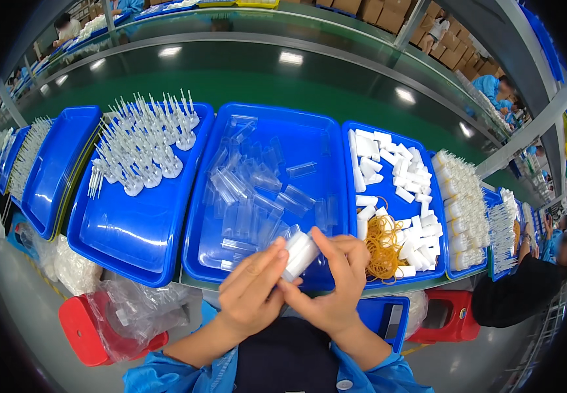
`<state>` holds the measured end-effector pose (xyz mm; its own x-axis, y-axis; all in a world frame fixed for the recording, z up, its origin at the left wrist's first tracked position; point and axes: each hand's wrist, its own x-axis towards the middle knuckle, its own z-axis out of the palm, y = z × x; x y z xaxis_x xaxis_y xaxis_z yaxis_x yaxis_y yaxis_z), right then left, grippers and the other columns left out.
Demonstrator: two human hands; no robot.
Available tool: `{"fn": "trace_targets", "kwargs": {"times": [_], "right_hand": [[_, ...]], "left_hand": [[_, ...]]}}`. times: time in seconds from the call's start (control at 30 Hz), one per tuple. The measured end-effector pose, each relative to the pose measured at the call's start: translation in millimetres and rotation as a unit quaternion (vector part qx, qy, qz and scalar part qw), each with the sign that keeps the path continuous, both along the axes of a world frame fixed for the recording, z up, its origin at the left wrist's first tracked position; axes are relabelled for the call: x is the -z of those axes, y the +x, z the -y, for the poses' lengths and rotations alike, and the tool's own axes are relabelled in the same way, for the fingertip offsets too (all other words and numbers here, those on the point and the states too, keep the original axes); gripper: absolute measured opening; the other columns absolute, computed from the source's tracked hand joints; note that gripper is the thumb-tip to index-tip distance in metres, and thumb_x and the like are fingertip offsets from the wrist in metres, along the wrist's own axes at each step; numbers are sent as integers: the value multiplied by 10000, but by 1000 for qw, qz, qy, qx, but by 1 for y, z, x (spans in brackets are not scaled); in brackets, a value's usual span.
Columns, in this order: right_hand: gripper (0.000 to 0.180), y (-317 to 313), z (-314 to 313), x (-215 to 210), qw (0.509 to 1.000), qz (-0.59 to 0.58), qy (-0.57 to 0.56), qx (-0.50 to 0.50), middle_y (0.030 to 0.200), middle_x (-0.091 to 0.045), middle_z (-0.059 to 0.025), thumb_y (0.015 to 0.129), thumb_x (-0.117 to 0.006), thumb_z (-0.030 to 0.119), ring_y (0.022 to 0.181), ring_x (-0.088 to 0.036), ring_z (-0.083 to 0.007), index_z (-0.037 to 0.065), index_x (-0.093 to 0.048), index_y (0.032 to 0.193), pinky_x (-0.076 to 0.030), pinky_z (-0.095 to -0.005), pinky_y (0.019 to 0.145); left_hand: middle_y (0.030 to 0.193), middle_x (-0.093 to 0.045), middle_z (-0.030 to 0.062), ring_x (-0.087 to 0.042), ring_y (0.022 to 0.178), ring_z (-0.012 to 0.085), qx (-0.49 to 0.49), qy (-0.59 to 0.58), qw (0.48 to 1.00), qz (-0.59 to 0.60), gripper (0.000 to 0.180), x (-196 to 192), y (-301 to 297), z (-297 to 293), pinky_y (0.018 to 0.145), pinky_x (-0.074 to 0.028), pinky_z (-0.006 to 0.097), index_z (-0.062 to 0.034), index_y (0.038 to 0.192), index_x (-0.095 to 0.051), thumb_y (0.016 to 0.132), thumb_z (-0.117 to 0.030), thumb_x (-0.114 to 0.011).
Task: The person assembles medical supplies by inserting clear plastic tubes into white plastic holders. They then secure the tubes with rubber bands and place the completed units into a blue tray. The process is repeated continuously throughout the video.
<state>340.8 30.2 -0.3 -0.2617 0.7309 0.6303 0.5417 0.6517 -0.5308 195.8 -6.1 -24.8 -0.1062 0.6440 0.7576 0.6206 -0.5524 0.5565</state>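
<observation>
Between my hands, over the near edge of the middle blue tray (pixel 198 262), is a small bundle of white blocks (pixel 300 255) with what looks like clear plastic at its far end. My left hand (pixel 252 291) is closed along its left side, fingertips pressed to it. My right hand (pixel 334 278) pinches it from the other side, index finger at the far end and thumb at the near end. Clear plastic sleeves (pixel 251 170) lie loosely piled in that tray. To the right, another blue tray (pixel 388 183) carries loose white blocks (pixel 421 236) and tan rubber bands (pixel 383 243).
At left, a blue tray (pixel 123 242) holds white thin-stemmed parts (pixel 146 141). Beyond the trays runs a green conveyor belt (pixel 244 78). Bundled white parts (pixel 461 203) stand farther right. Below are red stools (pixel 87 331) and clear plastic bags (pixel 139 311). Co-workers sit at the right.
</observation>
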Motion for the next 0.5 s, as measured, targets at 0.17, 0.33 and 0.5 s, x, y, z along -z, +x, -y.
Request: {"fn": "trace_targets", "kwargs": {"times": [0.17, 0.33, 0.5], "right_hand": [[391, 22, -27, -7, 993, 104, -39, -25, 965, -624, -82, 736, -755, 162, 948, -553, -275, 28, -659, 1090, -375, -397, 866], [254, 11, -26, 7, 973, 229, -35, 6, 923, -614, -80, 747, -717, 140, 937, -557, -268, 48, -676, 980, -366, -409, 872], [239, 20, -28, 4, 981, 190, -16, 42, 951, -636, -105, 779, -703, 103, 921, -601, -266, 25, -669, 1002, -418, -401, 883]], "left_hand": [[1193, -627, 267, -671, 1037, 345, -16, -54, 994, 93, 449, -6, -29, -2, 799, -590, 351, 59, 1134, -643, 707, 50, -783], [1333, -508, 262, -555, 1216, 330, 159, -134, 893, 399, 444, -7, -28, 2, 944, -551, 390, 59, 1215, -558, 795, 100, -692], [1309, -505, 244, -550, 1213, 306, 196, -115, 906, 357, 430, -4, -27, 6, 931, -560, 382, 67, 1222, -542, 813, 103, -670]]}}
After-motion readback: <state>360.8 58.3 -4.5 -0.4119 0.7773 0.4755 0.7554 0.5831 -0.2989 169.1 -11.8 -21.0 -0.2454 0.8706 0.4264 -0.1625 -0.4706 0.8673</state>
